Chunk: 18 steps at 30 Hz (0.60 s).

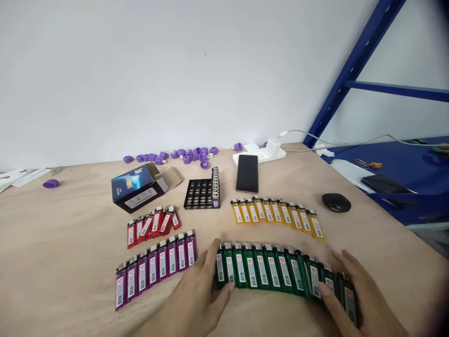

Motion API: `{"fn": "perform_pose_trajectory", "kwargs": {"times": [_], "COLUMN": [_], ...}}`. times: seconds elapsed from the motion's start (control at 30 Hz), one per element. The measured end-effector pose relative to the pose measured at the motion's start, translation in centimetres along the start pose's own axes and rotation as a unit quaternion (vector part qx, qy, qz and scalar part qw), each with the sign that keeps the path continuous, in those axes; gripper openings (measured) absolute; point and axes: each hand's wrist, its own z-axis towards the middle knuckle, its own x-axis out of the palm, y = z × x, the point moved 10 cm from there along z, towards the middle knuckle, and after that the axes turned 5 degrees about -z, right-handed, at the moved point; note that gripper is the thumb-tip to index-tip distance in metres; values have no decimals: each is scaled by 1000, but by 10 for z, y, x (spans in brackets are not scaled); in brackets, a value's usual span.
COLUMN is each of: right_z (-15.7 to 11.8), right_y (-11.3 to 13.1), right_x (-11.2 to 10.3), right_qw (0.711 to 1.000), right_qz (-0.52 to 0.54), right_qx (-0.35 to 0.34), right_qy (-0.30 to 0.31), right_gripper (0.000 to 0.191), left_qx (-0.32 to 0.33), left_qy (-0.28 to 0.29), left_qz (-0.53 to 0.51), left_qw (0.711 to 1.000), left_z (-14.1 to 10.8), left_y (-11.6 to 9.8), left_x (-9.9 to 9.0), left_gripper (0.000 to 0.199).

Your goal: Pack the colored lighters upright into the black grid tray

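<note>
The person's left hand (196, 299) is half open, its thumb and fingers cupped against the left end of a curved row of translucent green plastic lighters (266, 269). The right hand (359, 302) lies spread over the row's right end, where the lighters bunch and overlap. Neither hand is clenched, but whether either truly grips a lighter or only presses against the row cannot be told.

The row lies between the hands, near the surface's closest edge. Its long axis runs across the view, sloping slightly down to the right, while each lighter points roughly toward the person. The right hand overlaps more of the row; the left touches only its first lighters.

Just left of the row stands a row of translucent purple lighters (156, 274), with a fanned group of red lighters (150, 227) beyond it. A row of yellow lighters (277, 215) lies directly beyond the green ones. Toward the far edge of the tan surface (52, 243) sit a black lighter tray (201, 196), an open blue-and-black cardboard box (136, 189), a black smartphone (247, 173), a black computer mouse (336, 202) and scattered purple plastic caps (171, 155).
</note>
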Motion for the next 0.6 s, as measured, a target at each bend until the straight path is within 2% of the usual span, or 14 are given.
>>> {"fn": "perform_pose_trajectory", "kwargs": {"times": [0.07,0.17,0.3,0.47,0.6], "right_z": [0,2,5,8,6], "right_y": [16,27,28,25,18], "right_x": [10,11,5,0,-7], "right_qw": [999,998,996,994,994], "right_qz": [1,-6,-28,-27,-33], "right_qx": [-17,-40,-67,-93,-104], "right_qy": [34,55,57,53,29], "right_gripper": [56,53,51,53,53], "left_qx": [18,20,20,49,48], "left_qy": [10,39,70,69,109], "left_qz": [-5,-3,13,18,28], "left_qw": [1000,999,997,996,993], "left_z": [3,6,8,13,18], "left_y": [-6,-13,-16,-19,-31], "left_x": [3,8,15,21,28], "left_gripper": [78,82,82,79,77]}}
